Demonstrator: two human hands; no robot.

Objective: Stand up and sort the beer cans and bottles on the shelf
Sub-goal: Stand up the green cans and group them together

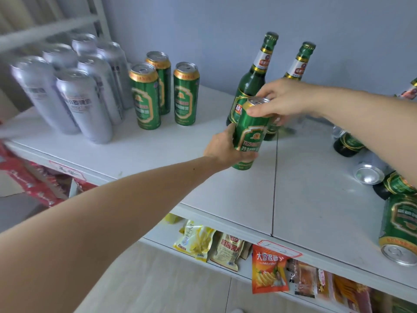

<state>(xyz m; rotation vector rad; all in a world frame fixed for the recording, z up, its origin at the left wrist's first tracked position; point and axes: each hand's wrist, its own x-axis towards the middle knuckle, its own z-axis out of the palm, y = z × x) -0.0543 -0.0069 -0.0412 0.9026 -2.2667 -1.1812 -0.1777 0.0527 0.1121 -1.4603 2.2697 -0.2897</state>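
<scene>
— What sat nearest on the white shelf (304, 199)?

— Below its front edge, crinkly snack packets (269, 271) lay on the lower shelf. On the right of the smooth top board, a green can on its side (398, 229) showed its round silver end, with a silver can (369, 173) and dark green glass bottles lying behind it.

— And the hands?

— The left hand (222, 147) wrapped the lower body of an upright green can (250, 134); the right hand (285, 99) pinched its gold rim, both grips closed on it above the shelf's middle.

— Farther back?

— Two upright green bottles (250, 82) stood with gold foil necks behind it, three green cans (145, 96) stood to the left, and tall matte silver cans (85, 105) clustered at far left.
</scene>
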